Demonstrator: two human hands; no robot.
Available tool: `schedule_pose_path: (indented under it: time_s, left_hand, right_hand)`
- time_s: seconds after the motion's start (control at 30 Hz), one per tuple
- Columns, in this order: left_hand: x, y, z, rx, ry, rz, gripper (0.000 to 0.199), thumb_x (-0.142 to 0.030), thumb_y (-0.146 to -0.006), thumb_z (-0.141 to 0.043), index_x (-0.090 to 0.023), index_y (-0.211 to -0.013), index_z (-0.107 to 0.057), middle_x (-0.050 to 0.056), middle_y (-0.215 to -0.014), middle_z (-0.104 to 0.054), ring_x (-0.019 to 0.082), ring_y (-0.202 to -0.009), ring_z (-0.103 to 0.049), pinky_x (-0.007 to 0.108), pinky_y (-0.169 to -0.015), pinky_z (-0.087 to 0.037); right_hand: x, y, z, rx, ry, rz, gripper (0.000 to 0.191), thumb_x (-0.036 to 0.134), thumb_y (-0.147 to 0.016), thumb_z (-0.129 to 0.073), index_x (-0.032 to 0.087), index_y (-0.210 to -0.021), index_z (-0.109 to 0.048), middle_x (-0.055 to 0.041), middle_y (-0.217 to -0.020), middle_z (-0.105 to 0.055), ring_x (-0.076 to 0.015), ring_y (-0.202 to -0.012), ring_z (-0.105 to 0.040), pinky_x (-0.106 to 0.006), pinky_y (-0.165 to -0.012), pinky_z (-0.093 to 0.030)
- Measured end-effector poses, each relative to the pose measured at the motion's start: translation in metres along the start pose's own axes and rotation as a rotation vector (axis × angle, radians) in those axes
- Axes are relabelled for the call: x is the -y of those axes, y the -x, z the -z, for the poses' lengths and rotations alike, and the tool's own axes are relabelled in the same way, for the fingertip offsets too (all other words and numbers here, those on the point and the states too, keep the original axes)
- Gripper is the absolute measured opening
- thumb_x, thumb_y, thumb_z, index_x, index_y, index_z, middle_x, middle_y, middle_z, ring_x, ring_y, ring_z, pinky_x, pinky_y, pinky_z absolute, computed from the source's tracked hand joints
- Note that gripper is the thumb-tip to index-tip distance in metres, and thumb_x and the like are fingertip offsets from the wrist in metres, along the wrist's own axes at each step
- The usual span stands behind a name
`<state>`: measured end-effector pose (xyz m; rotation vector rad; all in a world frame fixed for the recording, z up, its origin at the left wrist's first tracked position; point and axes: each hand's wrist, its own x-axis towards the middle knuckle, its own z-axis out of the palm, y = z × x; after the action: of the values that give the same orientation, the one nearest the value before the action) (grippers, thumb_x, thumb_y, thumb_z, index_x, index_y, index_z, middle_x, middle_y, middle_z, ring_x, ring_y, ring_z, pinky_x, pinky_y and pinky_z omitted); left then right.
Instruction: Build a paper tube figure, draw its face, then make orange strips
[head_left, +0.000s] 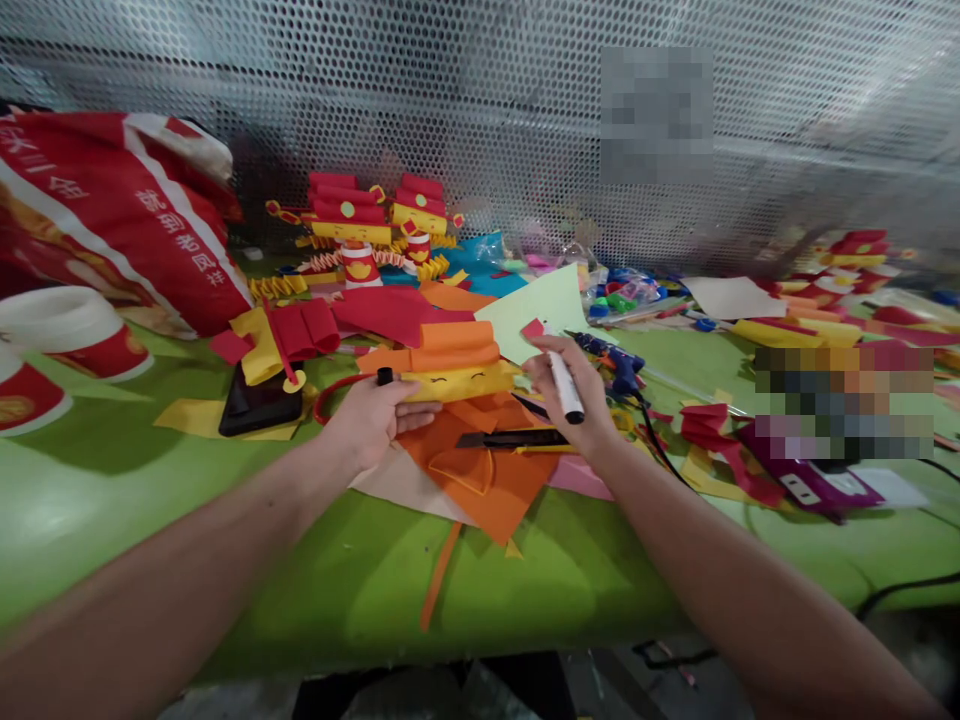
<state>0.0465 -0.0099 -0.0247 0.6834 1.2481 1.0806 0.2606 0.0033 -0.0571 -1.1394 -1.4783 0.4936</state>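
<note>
My left hand [375, 415] is closed on the left end of a paper craft head [465, 380], a yellow roll with drawn eyes under an orange folded hat [457, 345]. A black marker cap [385, 376] stands up by its thumb. In my right hand [574, 380] is a white marker [562, 385], its black rear end pointing toward me; the fingers hide its tip. The hand is just right of the paper head. Below lie orange paper sheets [517, 500] and a utility knife [517, 438] with its blade out.
Red-and-yellow paper figures [349, 215] stand behind, by a perforated metal wall [480, 100]. A glue gun [619, 362] with a black cord lies right. A phone [259, 400], paper cups [82, 330] and a red snack bag [150, 210] are left. Scraps cover the green table [562, 590].
</note>
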Motion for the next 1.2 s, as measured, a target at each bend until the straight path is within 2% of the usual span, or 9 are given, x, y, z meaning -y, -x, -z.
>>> schedule_pose_path:
  time_s: [0.1, 0.2, 0.37, 0.53, 0.77, 1.0, 1.2]
  left_hand:
    - [0.002, 0.000, 0.000, -0.005, -0.006, -0.015, 0.011, -0.002, -0.078, -0.054, -0.013, -0.076, -0.054, 0.007, -0.067, -0.070, 0.018, -0.059, -0.070, 0.026, -0.057, -0.056]
    - [0.003, 0.000, -0.001, -0.015, -0.011, -0.020, 0.012, -0.003, -0.077, -0.054, -0.014, -0.074, -0.053, 0.007, -0.065, -0.070, 0.019, -0.058, -0.069, 0.027, -0.059, -0.057]
    - [0.004, -0.001, -0.002, -0.023, -0.047, -0.015, 0.011, -0.004, -0.076, -0.054, -0.015, -0.074, -0.056, 0.007, -0.065, -0.070, 0.019, -0.062, -0.070, 0.028, -0.063, -0.058]
    - [0.005, -0.001, -0.002, -0.044, -0.103, -0.022, 0.008, -0.008, -0.075, -0.058, -0.013, -0.080, -0.060, 0.009, -0.073, -0.071, 0.019, -0.065, -0.070, 0.028, -0.067, -0.057]
    - [0.005, -0.002, -0.001, -0.044, -0.116, -0.011, 0.007, -0.010, -0.076, -0.058, -0.013, -0.082, -0.060, 0.010, -0.074, -0.071, 0.019, -0.066, -0.070, 0.030, -0.072, -0.056]
    - [0.004, 0.000, -0.002, -0.051, -0.111, -0.015, 0.008, -0.009, -0.077, -0.057, -0.012, -0.082, -0.061, 0.009, -0.073, -0.071, 0.018, -0.066, -0.070, 0.027, -0.067, -0.057]
    - [0.004, 0.000, -0.003, -0.053, -0.126, -0.024, 0.012, -0.011, -0.075, -0.059, -0.014, -0.086, -0.063, 0.009, -0.073, -0.071, 0.020, -0.071, -0.071, 0.029, -0.072, -0.057]
  right_hand:
    - [-0.003, 0.000, 0.004, -0.095, -0.102, 0.041, 0.034, 0.049, -0.080, -0.057, 0.023, -0.102, -0.058, -0.0003, -0.073, -0.064, -0.0114, -0.053, -0.053, -0.027, -0.053, -0.048]
    - [-0.003, 0.003, 0.007, -0.069, -0.154, 0.082, 0.040, 0.055, -0.081, -0.053, 0.022, -0.101, -0.063, -0.0012, -0.072, -0.064, -0.0134, -0.057, -0.056, -0.029, -0.054, -0.049]
    - [0.007, 0.009, 0.001, 0.008, -0.149, 0.053, 0.029, 0.047, -0.077, -0.062, 0.019, -0.081, -0.066, 0.0002, -0.064, -0.063, -0.0121, -0.056, -0.056, -0.027, -0.053, -0.046]
    - [0.013, 0.008, -0.005, 0.052, -0.114, -0.112, 0.029, 0.047, -0.072, -0.064, 0.019, -0.072, -0.060, 0.0033, -0.053, -0.054, -0.0087, -0.045, -0.045, -0.022, -0.041, -0.035]
    - [0.013, 0.008, -0.007, 0.078, -0.061, -0.162, 0.027, 0.045, -0.070, -0.065, 0.019, -0.069, -0.060, 0.0020, -0.054, -0.055, -0.0090, -0.048, -0.043, -0.022, -0.043, -0.033]
    - [0.015, 0.007, -0.008, 0.100, -0.044, -0.127, 0.024, 0.043, -0.070, -0.064, 0.019, -0.068, -0.060, 0.0019, -0.054, -0.057, -0.0090, -0.048, -0.045, -0.022, -0.043, -0.034]
    - [0.015, 0.007, -0.008, 0.105, -0.046, -0.119, 0.024, 0.043, -0.070, -0.065, 0.020, -0.069, -0.059, 0.0021, -0.053, -0.057, -0.0093, -0.047, -0.045, -0.023, -0.043, -0.036]
